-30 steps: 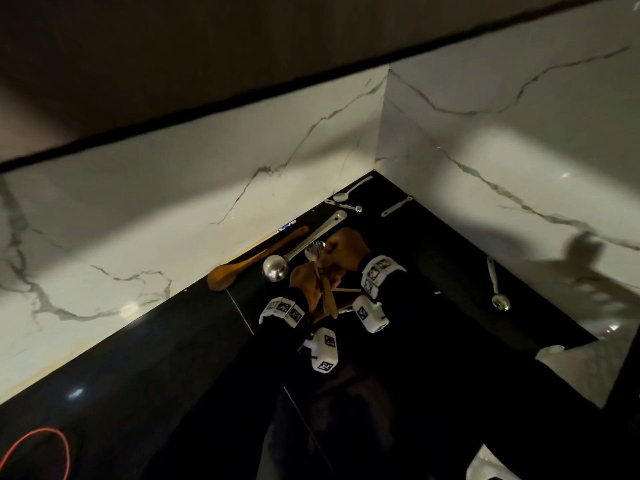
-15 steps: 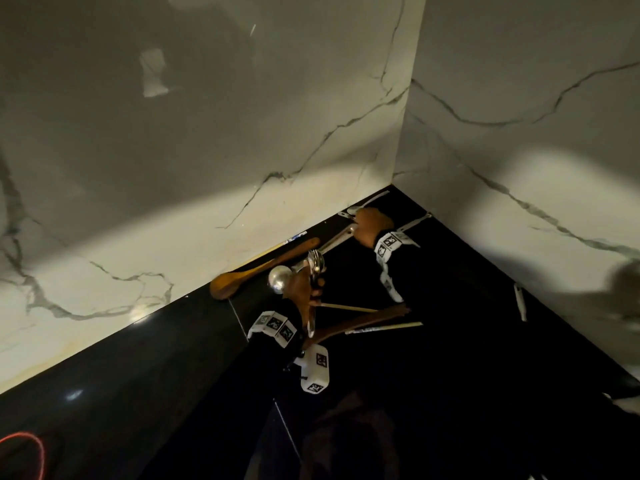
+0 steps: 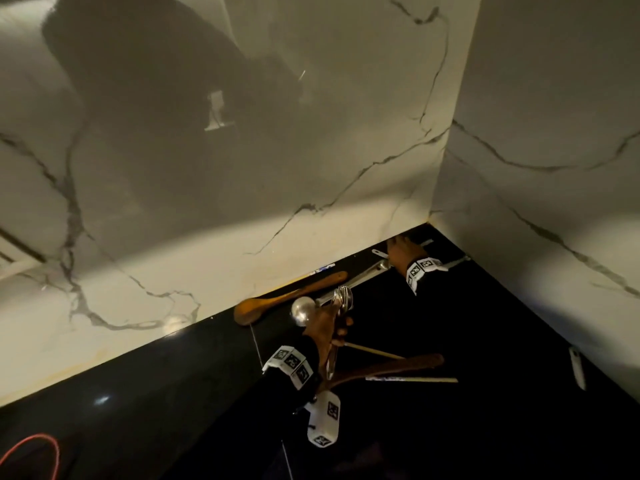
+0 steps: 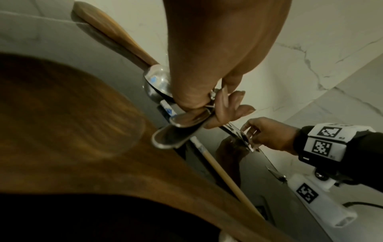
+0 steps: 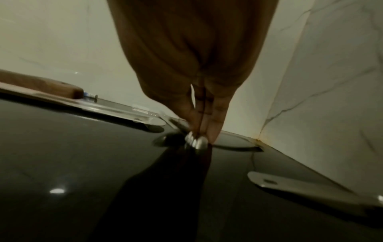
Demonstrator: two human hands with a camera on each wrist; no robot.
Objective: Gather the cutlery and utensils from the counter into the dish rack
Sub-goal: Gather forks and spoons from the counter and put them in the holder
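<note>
Right hand (image 3: 401, 252) now stretched from beside the left into the far corner of the black glossy surface (image 3: 138, 410), fingertips (image 5: 199, 139) apparently pinching a small steel spoon (image 5: 165, 139) there, left hand (image 3: 329, 332) clutching the gathered bundle of steel and wooden utensils (image 3: 381, 367), dish rack unseen, gathering unfinished.

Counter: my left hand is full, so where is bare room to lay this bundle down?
Bare black counter lies left of the wooden spoon along the wall, toward the red cable. The corner by the right hand is crowded with cutlery.
</note>
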